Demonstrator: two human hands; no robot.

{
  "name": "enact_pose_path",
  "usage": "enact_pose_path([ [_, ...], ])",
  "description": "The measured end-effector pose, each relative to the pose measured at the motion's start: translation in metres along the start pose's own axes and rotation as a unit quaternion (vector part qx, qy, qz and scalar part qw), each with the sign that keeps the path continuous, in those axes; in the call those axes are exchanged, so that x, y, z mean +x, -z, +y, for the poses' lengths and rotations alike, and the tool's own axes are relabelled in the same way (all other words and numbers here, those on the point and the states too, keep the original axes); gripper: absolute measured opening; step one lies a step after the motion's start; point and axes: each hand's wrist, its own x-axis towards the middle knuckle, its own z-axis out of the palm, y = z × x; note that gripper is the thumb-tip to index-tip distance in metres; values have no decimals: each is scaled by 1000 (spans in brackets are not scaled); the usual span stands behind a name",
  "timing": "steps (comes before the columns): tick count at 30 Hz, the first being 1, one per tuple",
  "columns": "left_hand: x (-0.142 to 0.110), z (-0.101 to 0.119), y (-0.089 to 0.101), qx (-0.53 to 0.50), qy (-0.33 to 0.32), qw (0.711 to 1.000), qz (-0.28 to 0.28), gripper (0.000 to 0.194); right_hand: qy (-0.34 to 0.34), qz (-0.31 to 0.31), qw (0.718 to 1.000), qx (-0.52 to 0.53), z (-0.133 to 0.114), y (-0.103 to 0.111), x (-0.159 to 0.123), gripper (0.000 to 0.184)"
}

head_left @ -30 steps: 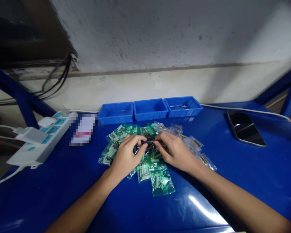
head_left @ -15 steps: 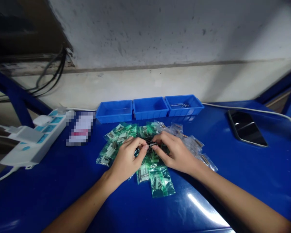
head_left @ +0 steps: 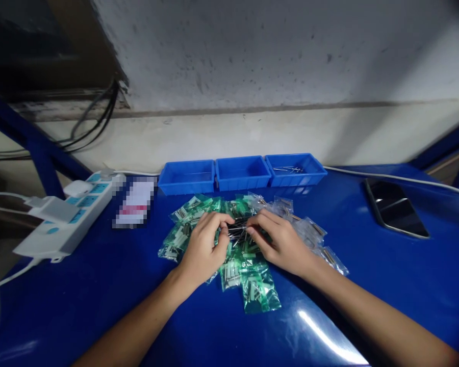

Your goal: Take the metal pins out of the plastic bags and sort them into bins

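Between my hands lies a loose heap of thin, dark, shiny metal rods [head_left: 237,232], on top of small plastic packets. My left hand [head_left: 206,242] is at the heap's left side, thumb and index finger curved and slightly apart, with nothing visible held in them. From the right, my right hand [head_left: 281,239] reaches in with thumb and forefinger close together at the rods; whatever sits between those tips is too small to name. Green-tinted packets [head_left: 260,290] with pale strips and metal pins spread around and below both hands. Clear packets [head_left: 309,232] with brownish pins lie beside my right hand.
Three blue bins stand in a row at the back; the right bin [head_left: 296,176] holds several thin metal rods. A white power strip [head_left: 69,224] with plugs and a blurred-out packet [head_left: 134,203] are left. A dark phone [head_left: 398,209] lies right on the blue table [head_left: 137,295].
My fingertips have moved apart from the dark piece they were pinching together, and more of the rod heap shows between them. The whole view has shifted slightly.
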Motion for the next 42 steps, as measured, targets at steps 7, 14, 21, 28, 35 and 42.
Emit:
enact_pose_path([
  [7,1,-3,6,5,-45,999,1,25,-2,2,1000,10,-1,-1,-1,16],
  [14,1,-3,4,5,-31,1000,-4,23,2,8,1000,12,-1,-1,-1,17],
  [21,0,1,-2,-1,-25,1000,-9,6,1,15,1000,13,-2,0,0,23],
  [28,0,1,-3,-5,-24,1000,-13,6,-4,15,1000,17,-2,-2,-2,20],
  [35,0,-1,-3,-1,-19,1000,-9,10,5,22,999,30,-2,-3,-3,14],
  [42,1,-1,-4,-2,-3,1000,-31,22,8,26,999,34,-1,-4,-4,14],
])
